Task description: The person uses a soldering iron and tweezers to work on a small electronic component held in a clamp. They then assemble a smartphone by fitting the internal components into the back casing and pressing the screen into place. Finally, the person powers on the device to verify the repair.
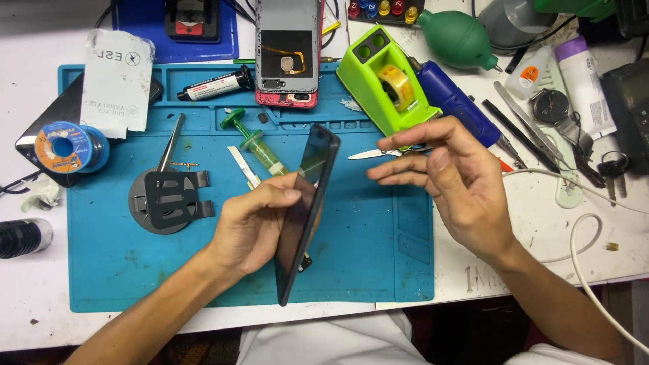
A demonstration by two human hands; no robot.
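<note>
Currently, head view, 1 entry: left hand (253, 226) grips a dark phone screen panel (305, 209), held on edge and tilted above the blue mat (115, 270) on the bench (40, 318). Right hand (449, 186) open, fingers spread, empty, just right of the panel, not touching. Opened phone body (287, 51) lies apart at the mat's top edge, so panel judged detached, not yet refitted. Nearby: green tape dispenser (382, 84), scissors (375, 154), syringe (257, 142).

The phone screen (305, 209) is dark, shiny glass. The blue mat (378, 257) looks soft, rubbery and matt, with small marks. The green tape holder (382, 84) is smooth, shiny plastic. The scissors (375, 154) are bright metal. The table (40, 297) is white and scuffed.
</note>
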